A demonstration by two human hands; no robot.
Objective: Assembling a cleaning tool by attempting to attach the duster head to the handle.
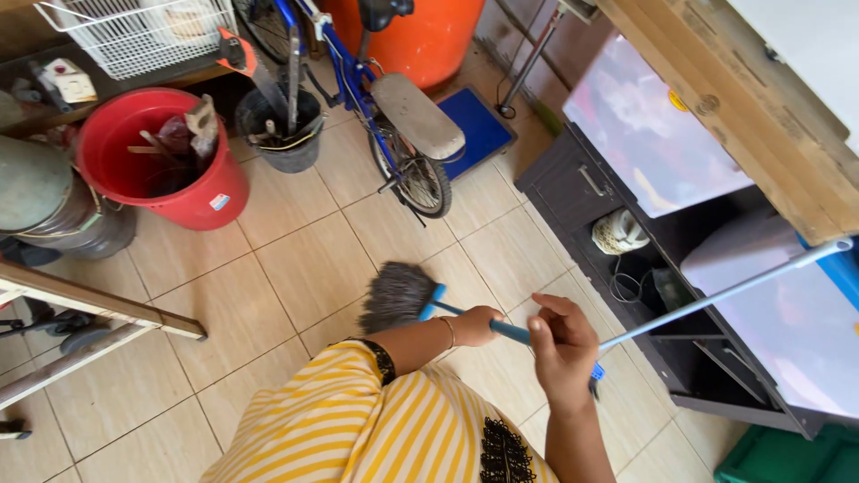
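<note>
Tiled floor [295, 268] (cluttered), broom [398, 295] down

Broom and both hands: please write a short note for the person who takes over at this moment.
Left hand: closed around the broom handle low down, just behind the head.
Right hand: closed around the handle higher up; the pale pole runs on up to the right.
Broom: grey bristles on the tiled floor, near the rear wheel of the blue bicycle. Red bucket stands further left.
Done: cannot tell; no dirt pile shows.
Left: the floor around the bristles, as far as it shows.
</note>
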